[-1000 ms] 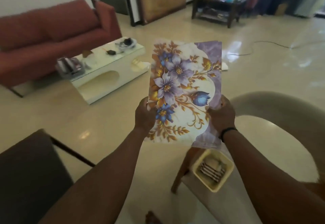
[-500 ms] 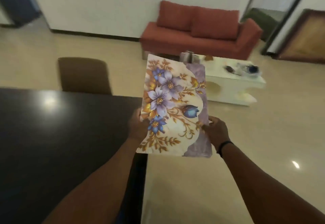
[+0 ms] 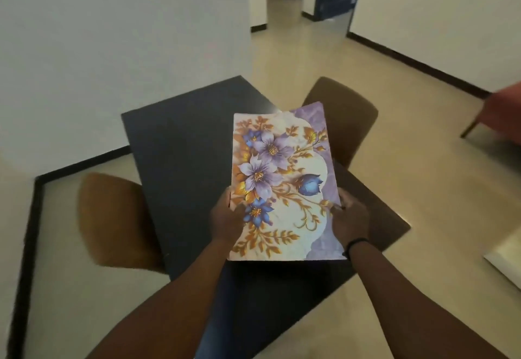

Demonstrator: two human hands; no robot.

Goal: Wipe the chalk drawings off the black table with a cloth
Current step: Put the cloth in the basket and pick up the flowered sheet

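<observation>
Flat rectangular floral-print sheet, stiff-looking, cream ground with purple and blue flowers, gold-orange leaves, purple marbled strip along right edge. Whether cloth or board cannot tell. Held above counter, printed face up, tilted toward camera, long axis running away from viewer, gripped at both long edges near lower half. Black rectangular counter, matte top, beneath sheet, one corner pointing away toward wall. Visible surface plain dark; chalk marks not discernible.
</observation>
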